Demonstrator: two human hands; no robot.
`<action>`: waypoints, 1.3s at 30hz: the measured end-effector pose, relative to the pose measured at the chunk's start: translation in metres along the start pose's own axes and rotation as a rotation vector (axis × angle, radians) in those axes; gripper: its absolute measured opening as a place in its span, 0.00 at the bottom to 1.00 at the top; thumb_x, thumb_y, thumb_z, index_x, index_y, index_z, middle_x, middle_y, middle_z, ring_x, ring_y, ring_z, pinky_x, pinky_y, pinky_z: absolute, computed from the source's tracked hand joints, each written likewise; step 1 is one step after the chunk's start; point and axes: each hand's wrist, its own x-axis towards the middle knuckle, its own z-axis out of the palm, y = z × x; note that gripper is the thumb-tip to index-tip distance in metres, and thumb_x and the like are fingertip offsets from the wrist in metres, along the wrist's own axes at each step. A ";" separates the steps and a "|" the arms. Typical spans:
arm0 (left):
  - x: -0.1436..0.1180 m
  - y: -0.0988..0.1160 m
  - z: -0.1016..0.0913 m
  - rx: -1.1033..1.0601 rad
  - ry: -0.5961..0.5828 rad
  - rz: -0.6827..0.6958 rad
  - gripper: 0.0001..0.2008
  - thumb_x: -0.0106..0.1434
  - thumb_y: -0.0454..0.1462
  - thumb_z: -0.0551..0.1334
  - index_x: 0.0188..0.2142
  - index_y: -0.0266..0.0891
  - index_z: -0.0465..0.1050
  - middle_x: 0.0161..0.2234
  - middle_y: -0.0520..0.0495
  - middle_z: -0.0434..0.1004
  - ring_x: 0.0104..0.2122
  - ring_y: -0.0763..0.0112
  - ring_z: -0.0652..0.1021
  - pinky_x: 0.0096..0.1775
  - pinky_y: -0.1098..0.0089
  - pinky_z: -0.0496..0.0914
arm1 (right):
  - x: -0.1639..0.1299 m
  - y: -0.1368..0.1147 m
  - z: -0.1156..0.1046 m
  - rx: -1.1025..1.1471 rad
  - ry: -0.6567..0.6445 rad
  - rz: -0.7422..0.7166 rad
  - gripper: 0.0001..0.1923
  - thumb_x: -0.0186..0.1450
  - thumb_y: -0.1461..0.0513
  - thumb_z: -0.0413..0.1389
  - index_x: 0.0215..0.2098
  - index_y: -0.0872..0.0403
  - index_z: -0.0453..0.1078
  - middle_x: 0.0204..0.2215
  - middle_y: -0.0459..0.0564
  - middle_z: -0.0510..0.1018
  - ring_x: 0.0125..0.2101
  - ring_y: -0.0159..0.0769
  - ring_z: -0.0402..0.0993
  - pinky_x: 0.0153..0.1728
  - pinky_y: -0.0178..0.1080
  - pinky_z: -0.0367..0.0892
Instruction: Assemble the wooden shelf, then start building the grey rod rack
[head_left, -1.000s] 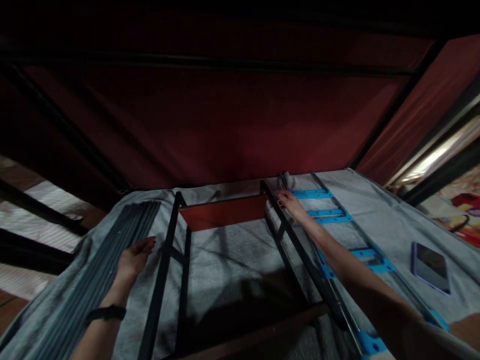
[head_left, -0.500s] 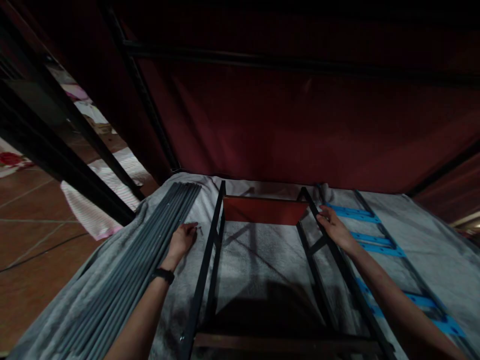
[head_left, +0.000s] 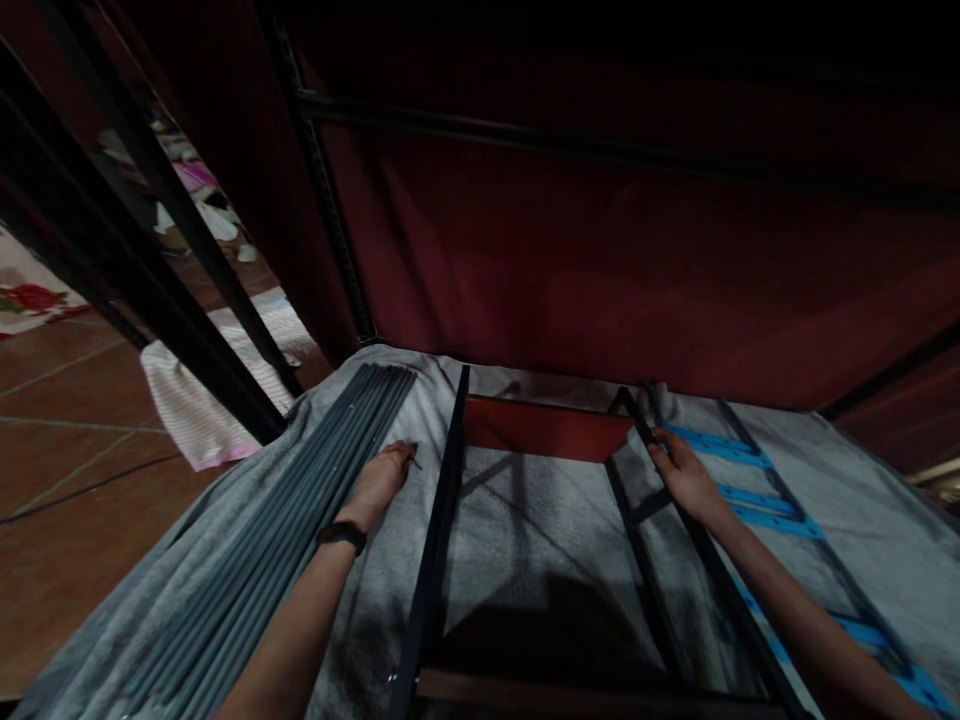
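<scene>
A black metal frame (head_left: 439, 520) with a reddish-brown crosspiece (head_left: 546, 428) stands on a grey blanket. My left hand (head_left: 384, 480), with a dark wristband, is closed just left of the frame, above the blanket. A small thin dark piece shows at its fingertips, too small to name. At the upper part of the frame's right rail, my right hand (head_left: 682, 478) is closed with thumb and fingers around it; its fingertips are partly hidden.
A bundle of grey rods (head_left: 330, 470) lies left of my left hand. Blue slats (head_left: 769, 510) on dark rails lie to the right. Behind hangs a dark red sheet (head_left: 525, 260) on a black metal structure. A striped cloth (head_left: 191, 400) lies on the tiled floor.
The view has shifted a little, so the scene sits further right and lower. My right hand has closed in on the rail. My left hand stays beside the frame.
</scene>
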 end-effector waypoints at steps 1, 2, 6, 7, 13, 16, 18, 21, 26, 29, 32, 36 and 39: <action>0.001 -0.003 0.000 -0.025 0.004 0.008 0.14 0.64 0.33 0.52 0.44 0.38 0.75 0.44 0.40 0.78 0.47 0.60 0.77 0.54 0.63 0.68 | 0.000 0.000 0.000 0.004 -0.005 0.003 0.28 0.68 0.46 0.44 0.58 0.53 0.65 0.53 0.59 0.73 0.49 0.48 0.74 0.54 0.53 0.68; 0.001 -0.006 0.001 -0.053 0.007 0.017 0.14 0.64 0.33 0.53 0.44 0.37 0.75 0.44 0.40 0.78 0.47 0.60 0.77 0.55 0.63 0.68 | -0.001 0.001 0.000 0.007 -0.013 0.009 0.28 0.68 0.46 0.44 0.58 0.53 0.65 0.53 0.59 0.73 0.48 0.48 0.75 0.53 0.52 0.69; 0.003 -0.014 0.000 -0.163 -0.009 0.054 0.17 0.63 0.36 0.55 0.49 0.38 0.75 0.48 0.40 0.77 0.51 0.59 0.76 0.57 0.61 0.66 | -0.002 -0.001 -0.002 -0.026 -0.019 0.032 0.28 0.68 0.46 0.44 0.58 0.53 0.65 0.51 0.59 0.74 0.40 0.45 0.77 0.50 0.51 0.70; 0.004 -0.015 -0.001 -0.181 -0.021 0.063 0.17 0.64 0.36 0.55 0.50 0.39 0.75 0.49 0.41 0.77 0.51 0.60 0.76 0.57 0.61 0.66 | -0.002 -0.002 -0.003 -0.041 -0.015 0.029 0.28 0.68 0.46 0.44 0.58 0.53 0.65 0.50 0.59 0.74 0.40 0.45 0.77 0.50 0.51 0.70; 0.004 -0.013 -0.004 -0.232 -0.023 0.061 0.12 0.62 0.38 0.56 0.40 0.41 0.77 0.42 0.43 0.79 0.44 0.60 0.78 0.54 0.63 0.68 | -0.005 -0.012 -0.009 -0.121 0.025 -0.023 0.28 0.68 0.48 0.45 0.59 0.52 0.64 0.50 0.59 0.74 0.45 0.47 0.76 0.51 0.49 0.69; 0.004 -0.010 -0.006 -0.278 -0.024 0.044 0.10 0.61 0.37 0.58 0.39 0.40 0.76 0.41 0.44 0.79 0.44 0.60 0.78 0.54 0.63 0.67 | -0.006 -0.015 -0.011 -0.139 0.024 -0.034 0.26 0.68 0.49 0.45 0.59 0.51 0.65 0.49 0.57 0.74 0.45 0.47 0.76 0.51 0.49 0.69; 0.004 -0.008 -0.008 -0.291 -0.044 0.068 0.10 0.61 0.36 0.57 0.38 0.40 0.76 0.41 0.44 0.79 0.44 0.61 0.77 0.54 0.64 0.67 | -0.006 -0.014 -0.011 -0.155 0.015 -0.037 0.26 0.68 0.48 0.44 0.59 0.51 0.65 0.50 0.57 0.74 0.48 0.48 0.75 0.53 0.50 0.68; 0.006 -0.005 -0.011 -0.300 -0.082 0.142 0.10 0.62 0.35 0.55 0.36 0.42 0.76 0.41 0.45 0.79 0.43 0.63 0.77 0.53 0.66 0.67 | -0.004 -0.010 -0.010 -0.168 0.000 -0.019 0.27 0.69 0.47 0.43 0.58 0.52 0.65 0.50 0.58 0.73 0.50 0.49 0.74 0.55 0.51 0.67; 0.009 -0.010 -0.011 -0.310 -0.095 0.151 0.09 0.61 0.35 0.56 0.32 0.43 0.75 0.38 0.46 0.78 0.39 0.64 0.77 0.47 0.67 0.69 | -0.003 -0.007 -0.010 -0.164 -0.009 -0.018 0.27 0.68 0.47 0.43 0.58 0.52 0.65 0.51 0.58 0.74 0.48 0.49 0.75 0.54 0.51 0.67; 0.010 -0.017 -0.013 -0.343 -0.072 0.055 0.08 0.60 0.37 0.57 0.31 0.43 0.75 0.36 0.46 0.78 0.37 0.64 0.77 0.45 0.67 0.69 | -0.004 -0.008 -0.011 -0.154 0.001 -0.042 0.27 0.68 0.48 0.44 0.59 0.50 0.65 0.51 0.57 0.74 0.50 0.49 0.75 0.55 0.51 0.67; 0.013 -0.020 -0.020 -0.539 0.047 -0.112 0.08 0.60 0.41 0.58 0.32 0.41 0.74 0.29 0.47 0.77 0.31 0.65 0.76 0.37 0.67 0.70 | -0.004 -0.008 -0.011 -0.145 0.010 -0.042 0.27 0.68 0.48 0.44 0.59 0.51 0.64 0.51 0.58 0.75 0.51 0.49 0.74 0.55 0.51 0.67; 0.024 -0.002 -0.033 -1.013 0.385 -0.318 0.13 0.54 0.46 0.64 0.33 0.39 0.70 0.25 0.50 0.73 0.25 0.70 0.73 0.31 0.69 0.69 | -0.004 -0.007 -0.012 -0.140 -0.008 -0.036 0.26 0.67 0.48 0.44 0.56 0.51 0.66 0.52 0.57 0.76 0.52 0.50 0.74 0.56 0.52 0.66; 0.036 0.031 -0.041 -1.315 0.446 -0.310 0.17 0.52 0.46 0.68 0.35 0.38 0.68 0.32 0.46 0.78 0.32 0.67 0.78 0.36 0.67 0.73 | -0.004 -0.008 -0.012 -0.134 -0.021 -0.008 0.26 0.67 0.47 0.45 0.56 0.51 0.67 0.52 0.57 0.76 0.50 0.49 0.75 0.56 0.51 0.67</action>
